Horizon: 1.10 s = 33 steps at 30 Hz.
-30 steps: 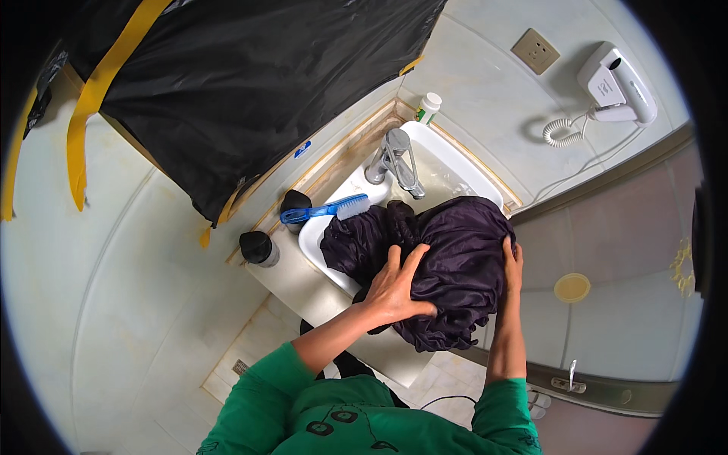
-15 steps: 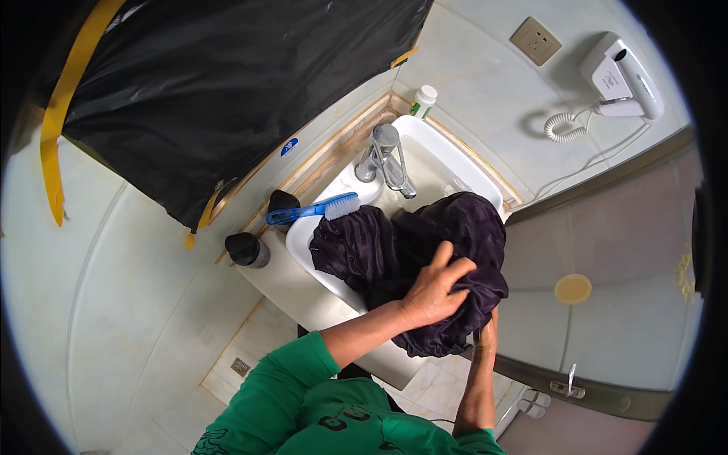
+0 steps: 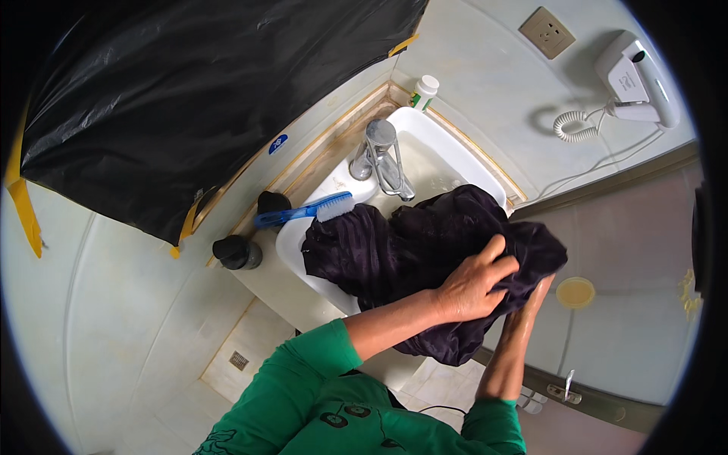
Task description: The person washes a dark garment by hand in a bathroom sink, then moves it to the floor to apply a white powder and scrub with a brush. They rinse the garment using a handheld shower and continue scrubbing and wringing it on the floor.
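A large wet dark purple cloth (image 3: 425, 250) lies bunched over the near side of the white sink (image 3: 292, 254), and part of it hangs past the rim toward me. My left hand (image 3: 476, 287) is closed on a fold of it, thumb and forefinger showing on top. Under the raised right end of the cloth is my right hand (image 3: 537, 294); only its wrist side shows, and the fingers are hidden by the fabric. A blue brush (image 3: 303, 210) with white bristles rests across the sink's left rim, touching or nearly touching the cloth.
Behind the cloth stands a chrome faucet (image 3: 381, 155), with cloudy water in the basin. Two dark bottles, one a black-capped bottle (image 3: 236, 252), stand left of the sink. A white bottle (image 3: 425, 92) is at the far corner. A hair dryer (image 3: 637, 83) hangs on the right wall.
Both hands have moved to the right. The right end of the cloth has been drawn outward and up with them, while the brush stays on the rim. The view has shifted slightly.
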Each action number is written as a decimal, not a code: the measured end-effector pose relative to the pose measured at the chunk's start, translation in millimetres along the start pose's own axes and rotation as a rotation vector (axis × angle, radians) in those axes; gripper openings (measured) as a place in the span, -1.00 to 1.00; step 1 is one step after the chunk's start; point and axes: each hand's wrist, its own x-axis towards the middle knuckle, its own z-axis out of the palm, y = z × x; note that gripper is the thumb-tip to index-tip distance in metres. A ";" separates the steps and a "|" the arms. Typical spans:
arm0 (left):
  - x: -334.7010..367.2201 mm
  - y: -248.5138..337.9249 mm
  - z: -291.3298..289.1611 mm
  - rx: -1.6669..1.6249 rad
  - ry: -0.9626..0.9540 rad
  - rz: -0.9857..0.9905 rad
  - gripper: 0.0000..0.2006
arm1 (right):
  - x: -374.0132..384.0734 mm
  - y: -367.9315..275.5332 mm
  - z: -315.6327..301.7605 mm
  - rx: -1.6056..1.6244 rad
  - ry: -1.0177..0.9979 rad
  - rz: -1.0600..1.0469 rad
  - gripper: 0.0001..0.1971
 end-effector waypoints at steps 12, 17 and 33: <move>64.2 -61.0 9.0 0.022 0.310 -0.145 -0.51 | 81.4 -5.3 28.7 -0.163 -0.313 0.020 -0.43; 73.3 -74.3 -6.6 -0.010 0.283 -0.187 -0.21 | -30.7 -34.6 31.0 -0.191 -0.301 -0.106 -0.26; -50.4 -38.1 -125.8 1.015 -0.117 -0.551 -0.08 | 40.6 9.8 85.1 -0.949 -0.321 -0.350 -0.42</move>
